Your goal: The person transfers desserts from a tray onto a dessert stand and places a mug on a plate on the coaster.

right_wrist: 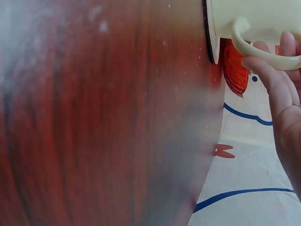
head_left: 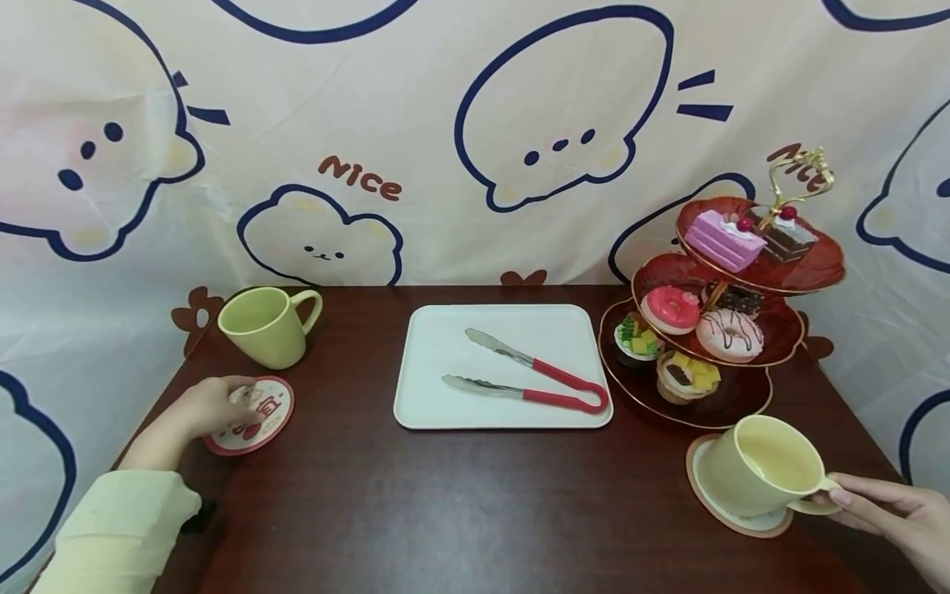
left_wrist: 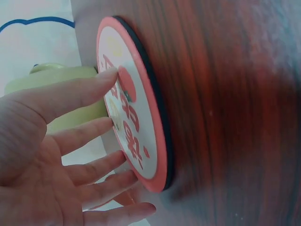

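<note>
At the left of the head view my left hand point(head_left: 215, 406) rests over a round coaster point(head_left: 276, 410) with a pink rim. In the left wrist view its fingers point(left_wrist: 101, 165) are spread and fairly straight, with the tips right at the coaster's face and edge. A pale green mug point(head_left: 256, 326) stands just behind that coaster. On the right, my right hand point(head_left: 886, 516) pinches the handle of a pale yellow mug point(head_left: 750, 470). This mug sits over a second round coaster point(head_left: 742, 521), its handle toward the hand.
A white tray point(head_left: 438, 346) lies mid-table, bearing red-handled tongs point(head_left: 557, 400). A three-tier red stand point(head_left: 742, 400) with cakes, donuts and cupcakes rises behind the yellow mug. A patterned cloth point(head_left: 416, 124) hangs along the back of the dark wooden table point(head_left: 445, 511).
</note>
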`<state>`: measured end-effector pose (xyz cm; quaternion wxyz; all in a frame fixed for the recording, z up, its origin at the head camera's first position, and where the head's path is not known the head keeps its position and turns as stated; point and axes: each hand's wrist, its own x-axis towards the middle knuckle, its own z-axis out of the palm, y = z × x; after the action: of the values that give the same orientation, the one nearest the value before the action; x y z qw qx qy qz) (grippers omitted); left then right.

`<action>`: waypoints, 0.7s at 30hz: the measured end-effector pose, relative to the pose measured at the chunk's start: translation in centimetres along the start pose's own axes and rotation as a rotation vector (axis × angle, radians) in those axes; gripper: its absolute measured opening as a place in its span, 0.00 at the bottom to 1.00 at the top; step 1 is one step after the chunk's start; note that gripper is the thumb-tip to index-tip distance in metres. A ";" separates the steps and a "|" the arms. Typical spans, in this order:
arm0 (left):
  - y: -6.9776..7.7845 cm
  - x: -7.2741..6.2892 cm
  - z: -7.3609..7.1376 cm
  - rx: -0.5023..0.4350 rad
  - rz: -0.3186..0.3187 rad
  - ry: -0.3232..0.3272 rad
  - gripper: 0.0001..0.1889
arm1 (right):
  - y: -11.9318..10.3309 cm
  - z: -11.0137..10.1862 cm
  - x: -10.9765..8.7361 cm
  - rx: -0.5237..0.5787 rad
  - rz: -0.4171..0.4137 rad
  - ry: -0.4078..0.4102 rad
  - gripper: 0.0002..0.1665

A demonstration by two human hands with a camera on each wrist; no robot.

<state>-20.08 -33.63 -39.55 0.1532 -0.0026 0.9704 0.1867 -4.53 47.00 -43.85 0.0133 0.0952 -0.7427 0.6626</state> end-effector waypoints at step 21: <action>-0.1 0.2 -0.3 0.021 0.032 -0.033 0.41 | -1.7 -0.6 1.1 -0.628 0.128 0.087 0.16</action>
<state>-20.39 -33.81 -39.35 0.1663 0.0174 0.9696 0.1787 -5.41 47.26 -41.96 0.0321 0.0111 -0.9141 0.4041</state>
